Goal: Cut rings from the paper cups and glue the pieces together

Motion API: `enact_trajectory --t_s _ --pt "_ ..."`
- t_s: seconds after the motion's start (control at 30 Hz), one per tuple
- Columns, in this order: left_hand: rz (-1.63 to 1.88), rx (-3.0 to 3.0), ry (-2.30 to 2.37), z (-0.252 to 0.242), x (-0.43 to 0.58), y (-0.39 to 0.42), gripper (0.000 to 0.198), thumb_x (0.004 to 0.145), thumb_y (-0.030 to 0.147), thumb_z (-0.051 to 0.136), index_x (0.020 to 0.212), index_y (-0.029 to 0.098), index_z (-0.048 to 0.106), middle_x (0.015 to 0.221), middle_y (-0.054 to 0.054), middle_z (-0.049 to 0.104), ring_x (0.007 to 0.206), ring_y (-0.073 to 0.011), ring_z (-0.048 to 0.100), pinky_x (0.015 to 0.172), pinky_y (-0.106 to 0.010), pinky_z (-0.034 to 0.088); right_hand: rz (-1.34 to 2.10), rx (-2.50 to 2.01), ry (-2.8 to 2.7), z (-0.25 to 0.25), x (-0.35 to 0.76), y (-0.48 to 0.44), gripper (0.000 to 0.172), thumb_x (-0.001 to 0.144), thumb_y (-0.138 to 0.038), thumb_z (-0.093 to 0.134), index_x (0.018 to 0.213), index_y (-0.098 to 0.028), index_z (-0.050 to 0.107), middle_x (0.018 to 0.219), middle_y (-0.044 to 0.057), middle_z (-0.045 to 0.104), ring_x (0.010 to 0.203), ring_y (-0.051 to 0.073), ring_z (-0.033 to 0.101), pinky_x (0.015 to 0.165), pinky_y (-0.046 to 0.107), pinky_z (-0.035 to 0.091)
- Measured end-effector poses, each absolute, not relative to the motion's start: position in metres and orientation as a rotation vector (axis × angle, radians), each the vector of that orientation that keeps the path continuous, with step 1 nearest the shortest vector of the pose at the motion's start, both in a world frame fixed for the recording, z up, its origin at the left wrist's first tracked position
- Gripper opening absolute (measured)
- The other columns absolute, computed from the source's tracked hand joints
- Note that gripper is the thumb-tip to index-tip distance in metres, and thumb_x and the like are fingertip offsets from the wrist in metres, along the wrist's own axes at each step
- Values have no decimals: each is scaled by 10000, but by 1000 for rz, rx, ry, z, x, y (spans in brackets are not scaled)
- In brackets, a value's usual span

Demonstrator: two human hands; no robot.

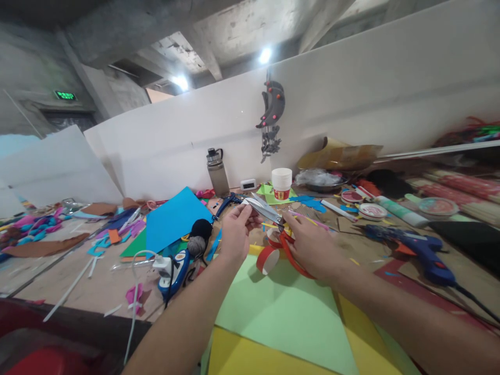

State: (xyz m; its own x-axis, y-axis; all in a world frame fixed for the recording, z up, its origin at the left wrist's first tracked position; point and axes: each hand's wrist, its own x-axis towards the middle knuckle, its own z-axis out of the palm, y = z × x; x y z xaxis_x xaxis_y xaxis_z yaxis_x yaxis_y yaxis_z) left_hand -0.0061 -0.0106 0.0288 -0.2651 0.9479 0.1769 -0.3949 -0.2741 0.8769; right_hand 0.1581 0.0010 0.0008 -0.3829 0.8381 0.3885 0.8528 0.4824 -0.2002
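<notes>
My right hand [308, 242] grips a pair of scissors [267, 211] by its orange-red handles. The blades are parted and point up and left, towards my left hand [236, 229]. That hand is closed in a pinch beside the blade tips. Something small and pale shows at its fingertips, too small to name. Below the scissors hangs a curled red strip ring [268, 260] with a white inside. Light green paper sheets [281, 312] lie under both hands, on top of yellow sheets [250, 354].
Left of my hands are blue paper [177, 221], a black pompom [202, 228] and a power strip [174, 273] with a white plug. A bottle [217, 174] and stacked paper cups [282, 182] stand behind. On the right lies a blue glue gun [424, 255] with its cord.
</notes>
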Motion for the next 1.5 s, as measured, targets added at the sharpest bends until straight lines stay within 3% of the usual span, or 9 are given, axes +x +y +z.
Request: enact_trajectory --t_s 0.47,0.87,1.07,1.33,1.5 --pt "1736 930 926 32 -5 -13 328 630 374 802 765 137 619 647 11 629 536 -81 593 529 -206 445 -112 -1427 -2353 5 160 -1 446 951 -306 403 1364 -163 493 1107 182 671 887 298 660 650 337 423" --pt "1773 1049 989 33 -6 -10 271 670 358 760 722 136 612 626 8 618 512 -79 574 483 -196 392 -122 -1418 -2343 6 161 -1 459 954 -372 418 1356 -173 512 1084 149 691 891 274 663 664 319 435" --pt "1716 1095 1028 27 -3 -11 265 711 372 726 766 136 618 660 -20 662 510 -95 590 494 -213 411 -140 -1443 -2330 8 163 0 475 951 -424 421 1351 -182 507 1077 142 670 864 290 671 620 324 422" --pt "1730 1107 1054 31 -5 -11 242 699 351 723 727 141 605 643 -17 656 508 -101 595 502 -222 419 -212 -1447 -2350 8 162 -1 436 950 -285 394 1363 -189 494 1175 135 675 859 272 684 651 329 448" --pt "1778 1178 1090 27 -7 -9 193 730 325 708 741 150 627 642 -4 644 570 -100 593 578 -229 462 -230 -1489 -2358 11 162 -5 439 957 -319 383 1361 -195 504 1138 130 699 842 269 689 646 326 455"
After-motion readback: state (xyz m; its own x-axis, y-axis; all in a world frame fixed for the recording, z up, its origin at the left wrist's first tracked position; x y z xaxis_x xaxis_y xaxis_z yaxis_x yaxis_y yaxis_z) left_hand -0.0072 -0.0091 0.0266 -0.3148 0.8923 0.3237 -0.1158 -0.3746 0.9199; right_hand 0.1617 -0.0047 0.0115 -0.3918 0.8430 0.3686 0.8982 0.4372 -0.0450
